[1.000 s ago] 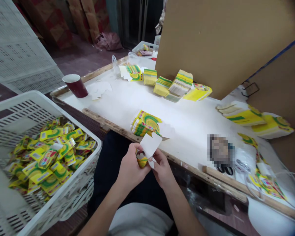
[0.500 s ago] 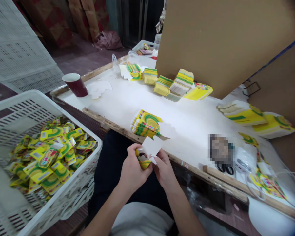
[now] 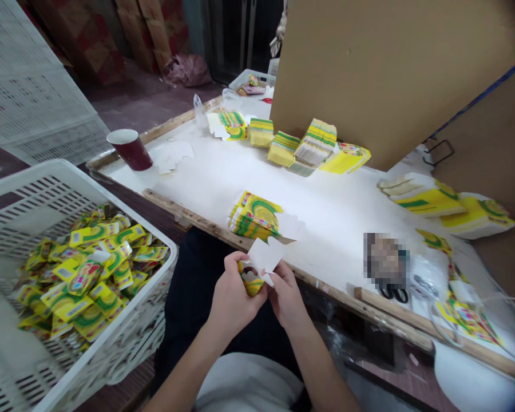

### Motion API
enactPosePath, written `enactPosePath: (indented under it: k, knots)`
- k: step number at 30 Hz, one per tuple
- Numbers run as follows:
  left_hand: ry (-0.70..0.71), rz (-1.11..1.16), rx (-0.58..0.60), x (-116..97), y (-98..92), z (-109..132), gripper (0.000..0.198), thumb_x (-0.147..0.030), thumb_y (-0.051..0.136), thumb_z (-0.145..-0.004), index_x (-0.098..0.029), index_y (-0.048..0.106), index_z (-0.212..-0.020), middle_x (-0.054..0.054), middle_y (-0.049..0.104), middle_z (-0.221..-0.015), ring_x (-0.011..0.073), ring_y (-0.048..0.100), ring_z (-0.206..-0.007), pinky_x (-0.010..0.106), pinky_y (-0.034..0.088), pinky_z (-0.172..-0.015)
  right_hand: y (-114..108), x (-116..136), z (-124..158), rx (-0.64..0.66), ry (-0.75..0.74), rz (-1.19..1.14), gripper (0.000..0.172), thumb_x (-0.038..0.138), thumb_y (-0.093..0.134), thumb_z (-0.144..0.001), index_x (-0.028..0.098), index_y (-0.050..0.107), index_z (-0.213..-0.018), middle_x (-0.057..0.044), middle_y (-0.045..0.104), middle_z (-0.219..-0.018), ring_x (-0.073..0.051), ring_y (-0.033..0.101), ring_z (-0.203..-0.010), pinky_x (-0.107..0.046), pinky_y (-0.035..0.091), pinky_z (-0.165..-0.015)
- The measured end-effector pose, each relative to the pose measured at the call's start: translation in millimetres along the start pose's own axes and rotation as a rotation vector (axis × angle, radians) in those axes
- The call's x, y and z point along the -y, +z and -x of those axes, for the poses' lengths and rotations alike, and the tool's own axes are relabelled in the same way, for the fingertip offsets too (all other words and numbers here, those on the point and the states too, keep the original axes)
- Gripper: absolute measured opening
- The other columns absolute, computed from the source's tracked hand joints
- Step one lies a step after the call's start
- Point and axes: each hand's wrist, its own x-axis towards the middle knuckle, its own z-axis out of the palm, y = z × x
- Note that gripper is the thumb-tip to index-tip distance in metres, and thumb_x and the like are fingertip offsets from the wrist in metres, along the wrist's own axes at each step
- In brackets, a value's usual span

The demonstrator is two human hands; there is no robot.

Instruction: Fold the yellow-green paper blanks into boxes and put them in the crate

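Note:
Over my lap, at the table's front edge, I hold a small yellow carton (image 3: 252,280) with its white inner flaps standing up. My left hand (image 3: 233,294) is wrapped round the carton's left side. At the right, the fingers of my right hand (image 3: 285,294) pinch a white flap. Dark rounded shapes show inside the carton, too small to name. Just beyond my hands, a stack of flat yellow-and-green cartons (image 3: 257,214) lies on the white table (image 3: 335,212).
A white plastic basket (image 3: 169,260) at my left holds many small yellow packs (image 3: 86,274). A maroon cup (image 3: 131,150) stands at the table's left. Stacks of folded cartons (image 3: 315,143) line the back by a cardboard sheet (image 3: 369,74). Black-handled scissors (image 3: 392,294) lie at the right.

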Motion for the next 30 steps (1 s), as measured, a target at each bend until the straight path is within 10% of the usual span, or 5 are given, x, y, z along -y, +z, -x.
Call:
enactPosePath:
  k: [30]
  knots:
    - [0.030, -0.061, 0.028, 1.8, -5.3, -4.8, 0.045, -0.025, 0.061, -0.065, -0.024, 0.037, -0.102, 0.000, 0.061, -0.082, 0.0206, 0.065, -0.073, 0.029, 0.049, -0.061, -2.1, 0.8, -1.3, -0.015, -0.073, 0.169, 0.022, 0.020, 0.065, -0.069, 0.022, 0.064, -0.092, -0.002, 0.070, -0.096, -0.021, 0.064, -0.091, -0.036, 0.048, -0.087]
